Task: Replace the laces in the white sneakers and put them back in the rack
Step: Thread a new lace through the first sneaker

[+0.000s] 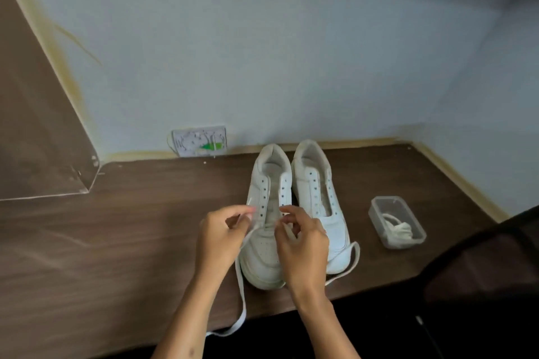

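Lace [241, 294] ends pinched in my left hand [220, 237] and right hand [303, 245], both grips over the near sneaker [269, 213]. Second sneaker [319, 198] just right of them.

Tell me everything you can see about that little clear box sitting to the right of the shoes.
The clear plastic box is small, rectangular with rounded corners, and has no lid on. It sits flat on the brown wood-look table, to the right of the right sneaker, apart from it and angled slightly. Inside lies a bundled white lace, filling the near half. Neither hand touches it.
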Motion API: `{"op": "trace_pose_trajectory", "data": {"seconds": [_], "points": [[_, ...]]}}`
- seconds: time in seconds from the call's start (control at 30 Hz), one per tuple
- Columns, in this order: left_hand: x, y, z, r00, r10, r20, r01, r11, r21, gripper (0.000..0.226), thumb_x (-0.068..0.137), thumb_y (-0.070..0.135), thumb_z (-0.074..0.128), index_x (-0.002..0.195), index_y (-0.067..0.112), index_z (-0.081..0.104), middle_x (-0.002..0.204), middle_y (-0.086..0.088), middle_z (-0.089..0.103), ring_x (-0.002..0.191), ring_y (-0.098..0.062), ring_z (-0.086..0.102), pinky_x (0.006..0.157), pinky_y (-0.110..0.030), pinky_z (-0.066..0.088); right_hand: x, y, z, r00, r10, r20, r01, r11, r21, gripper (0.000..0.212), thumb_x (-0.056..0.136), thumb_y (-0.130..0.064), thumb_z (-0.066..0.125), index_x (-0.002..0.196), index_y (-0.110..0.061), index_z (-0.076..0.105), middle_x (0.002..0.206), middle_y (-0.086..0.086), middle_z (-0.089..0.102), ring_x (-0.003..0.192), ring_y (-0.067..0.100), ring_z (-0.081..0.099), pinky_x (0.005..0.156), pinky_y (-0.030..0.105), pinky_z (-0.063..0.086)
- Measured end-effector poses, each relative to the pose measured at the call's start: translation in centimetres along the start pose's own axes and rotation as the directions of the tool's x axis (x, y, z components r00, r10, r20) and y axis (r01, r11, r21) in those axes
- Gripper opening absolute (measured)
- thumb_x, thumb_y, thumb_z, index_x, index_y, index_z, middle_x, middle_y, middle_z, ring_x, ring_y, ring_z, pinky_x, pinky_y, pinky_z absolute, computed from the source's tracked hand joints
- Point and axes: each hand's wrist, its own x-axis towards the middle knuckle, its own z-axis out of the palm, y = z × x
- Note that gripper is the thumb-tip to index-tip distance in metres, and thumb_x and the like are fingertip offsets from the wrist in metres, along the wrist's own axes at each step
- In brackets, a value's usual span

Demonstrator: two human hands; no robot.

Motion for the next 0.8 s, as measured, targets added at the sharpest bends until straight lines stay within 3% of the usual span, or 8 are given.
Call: {"op": "trace_pose_trajectory", "data": {"seconds": [0.07,0.27,0.37,0.4,0.47,0.67,0.73,0.8], "points": [[-0.1,-0.2,0.3,0.999,0.026,-0.033,-0.026,1.000,-0.004,0.033,0.085,0.009,0.072,0.081,0.043,0.073,0.082,0.023,0.073,0.080,0.005,0.068,0.075,-0.016,0.053,0.0,0.3,0.5,0.999,-0.017,-0.046,0.016,1.000,-0.019,0.030,0.087,-0.020,0.069,0.111,-0.039,0.065,0.090,-0.016,0.065,0.093,0.007,0.052,0.079,0.018,0.044],[0.1,-0.8,0.9,0.994,0.104,-0.027,-0.100,0.987,0.125,0.026,0.081,0.020,0.078,0.083,0.045,0.071,0.087,0.020,0.070,0.083,0.005,0.065,0.072,-0.012,0.048,0.7,0.4,1.5,0.982,-0.157,-0.104,0.135,0.972,-0.192,0.028,0.086,-0.023,0.073,0.111,-0.033,0.065,0.081,-0.021,0.066,0.088,0.001,0.040,0.088,0.007,0.023],[0.1,-0.7,0.8,0.992,0.118,-0.039,-0.109,0.979,0.174,0.014,0.079,0.021,0.079,0.087,0.032,0.077,0.084,0.021,0.069,0.081,0.006,0.064,0.069,-0.005,0.043,1.1,0.5,1.8,0.996,-0.046,-0.081,0.045,0.999,-0.018,0.028,0.084,-0.018,0.075,0.098,-0.039,0.063,0.078,-0.023,0.064,0.095,0.005,0.054,0.098,0.026,0.038],[0.1,-0.7,0.8,0.992,0.122,-0.039,-0.112,0.975,0.191,0.013,0.079,0.022,0.080,0.088,0.030,0.078,0.083,0.021,0.069,0.080,0.006,0.064,0.068,-0.005,0.042,1.2,0.7,1.9,0.997,-0.002,-0.080,0.005,0.999,0.037,0.028,0.083,-0.017,0.075,0.093,-0.039,0.062,0.083,-0.025,0.064,0.096,0.009,0.059,0.095,0.037,0.044],[0.0,-0.6,0.8,0.993,0.116,-0.027,-0.108,0.973,0.203,0.013,0.077,0.025,0.081,0.088,0.031,0.078,0.081,0.024,0.067,0.078,0.007,0.064,0.067,-0.007,0.045,1.3,0.9,1.9,0.995,0.046,-0.087,-0.038,0.995,0.094,0.027,0.082,-0.015,0.075,0.088,-0.037,0.062,0.089,-0.030,0.062,0.098,0.015,0.062,0.093,0.047,0.047],[-0.4,-0.5,1.6,0.992,0.127,-0.026,-0.118,0.968,0.221,0.017,0.076,0.025,0.082,0.091,0.031,0.077,0.080,0.024,0.066,0.076,0.005,0.065,0.063,-0.011,0.049,2.4,0.9,1.4,0.991,0.128,-0.049,-0.124,0.989,0.085,0.025,0.083,-0.006,0.069,0.085,-0.029,0.060,0.077,-0.014,0.065,0.101,0.021,0.060,0.100,0.042,0.037],[-0.3,-0.4,1.6,0.991,0.128,-0.022,-0.120,0.966,0.228,0.017,0.077,0.023,0.082,0.091,0.032,0.077,0.079,0.024,0.065,0.075,0.005,0.064,0.062,-0.012,0.050,2.8,1.0,1.5,0.985,0.174,-0.017,-0.171,0.979,0.113,0.024,0.083,-0.008,0.069,0.081,-0.029,0.058,0.077,-0.011,0.066,0.098,0.023,0.061,0.101,0.046,0.037],[-0.1,-0.5,1.5,0.992,0.128,-0.015,-0.122,0.969,0.217,0.019,0.077,0.020,0.083,0.090,0.033,0.077,0.082,0.021,0.069,0.074,-0.001,0.067,0.064,-0.024,0.055,3.0,1.0,1.6,0.978,0.207,0.012,-0.206,0.968,0.140,0.023,0.082,-0.011,0.068,0.076,-0.029,0.055,0.072,-0.012,0.064,0.097,0.029,0.062,0.102,0.050,0.035]]}}
